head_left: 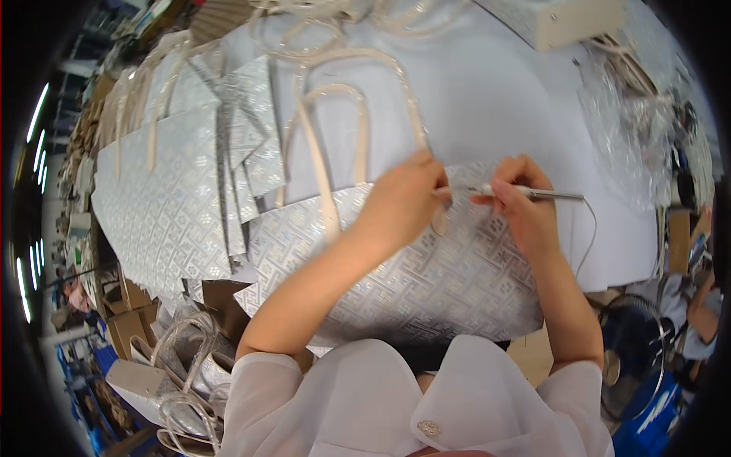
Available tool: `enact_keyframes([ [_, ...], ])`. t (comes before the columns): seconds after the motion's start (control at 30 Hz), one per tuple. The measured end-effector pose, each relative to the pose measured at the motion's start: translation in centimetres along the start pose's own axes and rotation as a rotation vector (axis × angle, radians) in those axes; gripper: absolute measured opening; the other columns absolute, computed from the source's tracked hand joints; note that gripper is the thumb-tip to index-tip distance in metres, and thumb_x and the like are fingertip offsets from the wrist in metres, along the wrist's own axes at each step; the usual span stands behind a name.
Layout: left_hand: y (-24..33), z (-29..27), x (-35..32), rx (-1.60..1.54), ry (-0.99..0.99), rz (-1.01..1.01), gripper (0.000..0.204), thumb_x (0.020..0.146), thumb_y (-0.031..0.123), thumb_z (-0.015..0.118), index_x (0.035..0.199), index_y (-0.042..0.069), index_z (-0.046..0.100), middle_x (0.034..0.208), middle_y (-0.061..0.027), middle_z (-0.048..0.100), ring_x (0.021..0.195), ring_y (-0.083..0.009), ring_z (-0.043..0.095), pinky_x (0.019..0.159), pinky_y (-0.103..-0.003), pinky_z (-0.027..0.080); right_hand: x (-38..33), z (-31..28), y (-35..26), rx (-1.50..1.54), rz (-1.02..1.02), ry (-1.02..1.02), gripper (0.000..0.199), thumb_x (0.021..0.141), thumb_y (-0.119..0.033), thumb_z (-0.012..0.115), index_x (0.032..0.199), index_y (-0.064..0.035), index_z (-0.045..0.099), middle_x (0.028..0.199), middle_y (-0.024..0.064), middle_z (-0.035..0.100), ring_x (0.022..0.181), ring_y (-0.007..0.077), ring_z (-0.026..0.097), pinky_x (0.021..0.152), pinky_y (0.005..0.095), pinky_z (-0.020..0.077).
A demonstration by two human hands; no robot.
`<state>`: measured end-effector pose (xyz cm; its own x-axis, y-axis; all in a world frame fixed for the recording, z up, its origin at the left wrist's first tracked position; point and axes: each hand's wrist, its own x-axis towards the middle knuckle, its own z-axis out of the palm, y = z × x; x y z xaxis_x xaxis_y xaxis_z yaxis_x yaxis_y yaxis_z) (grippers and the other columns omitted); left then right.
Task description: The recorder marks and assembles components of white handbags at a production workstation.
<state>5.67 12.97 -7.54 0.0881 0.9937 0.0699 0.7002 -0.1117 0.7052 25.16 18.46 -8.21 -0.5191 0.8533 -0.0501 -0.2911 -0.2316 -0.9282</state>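
Note:
A silver patterned bag (426,282) lies flat in front of me, its cream handles (320,145) stretching away over the white table. At its far edge my left hand (407,196) is closed, fingertips pinched beside the lower end of a handle. What they pinch is too small to make out. My right hand (525,199) grips a slim white pen-like tool (552,194) with a thin cord trailing from its rear end. The tool's tip points left, toward my left fingertips, close to the bag's edge.
Several matching silver bags (167,190) with handles are stacked at the left. More bags (183,373) hang or lie below the table's left side. Clear plastic wrap (624,137) lies at the right, near a cream box-like piece (567,23). A fan (632,358) stands at lower right.

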Motion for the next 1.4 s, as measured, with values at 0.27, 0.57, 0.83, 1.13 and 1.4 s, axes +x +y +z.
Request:
enact_keyframes([
  [0.27, -0.6, -1.4, -0.8, -0.083, 0.040, 0.000, 0.017, 0.080, 0.009, 0.071, 0.091, -0.001, 0.062, 0.087, -0.0160, 0.064, 0.081, -0.0329, 0.065, 0.071, -0.040, 0.052, -0.7, 0.7, -0.4, -0.333, -0.024, -0.014, 0.011, 0.089, -0.001, 0.063, 0.082, -0.0045, 0.055, 0.076, -0.0003, 0.054, 0.063, 0.0058, 0.050, 0.064, 0.0231, 0.0492],
  [0.57, -1.2, -2.6, 0.4, -0.381, -0.043, -0.163, 0.018, 0.084, 0.008, 0.070, 0.094, -0.001, 0.059, 0.083, -0.0170, 0.068, 0.080, -0.0285, 0.068, 0.070, -0.037, 0.052, -0.6, 1.3, 0.7, -0.511, -0.030, -0.039, 0.012, 0.086, 0.003, 0.069, 0.088, -0.0033, 0.059, 0.080, -0.0003, 0.062, 0.070, 0.0049, 0.058, 0.062, 0.0189, 0.0449],
  [0.83, -1.4, -2.4, 0.4, -0.404, -0.027, -0.174, 0.019, 0.083, 0.009, 0.070, 0.093, -0.001, 0.058, 0.081, -0.0170, 0.067, 0.076, -0.0293, 0.066, 0.068, -0.037, 0.050, -0.7, 1.3, 0.9, -0.530, -0.040, -0.059, 0.013, 0.085, 0.003, 0.071, 0.090, -0.0026, 0.060, 0.085, 0.0009, 0.064, 0.075, 0.0057, 0.060, 0.067, 0.0194, 0.0479],
  [1.13, -1.4, -2.2, 0.6, -0.416, -0.014, -0.158, 0.019, 0.083, 0.009, 0.071, 0.091, -0.002, 0.057, 0.080, -0.0166, 0.067, 0.073, -0.0284, 0.065, 0.067, -0.036, 0.049, -0.7, 1.3, 1.1, -0.506, -0.045, -0.044, 0.016, 0.083, 0.005, 0.072, 0.090, -0.0022, 0.060, 0.087, 0.0021, 0.064, 0.080, 0.0071, 0.061, 0.071, 0.0209, 0.0488],
  [1.4, -2.2, -5.7, -0.1, -0.577, -0.010, -0.173, 0.020, 0.087, 0.009, 0.067, 0.105, 0.002, 0.064, 0.082, -0.0152, 0.065, 0.074, -0.0296, 0.064, 0.068, -0.037, 0.049, -0.5, 1.5, 0.8, -0.457, -0.052, -0.018, 0.010, 0.087, 0.003, 0.068, 0.089, -0.0026, 0.059, 0.085, 0.0025, 0.062, 0.075, 0.0079, 0.059, 0.072, 0.0225, 0.0491],
])
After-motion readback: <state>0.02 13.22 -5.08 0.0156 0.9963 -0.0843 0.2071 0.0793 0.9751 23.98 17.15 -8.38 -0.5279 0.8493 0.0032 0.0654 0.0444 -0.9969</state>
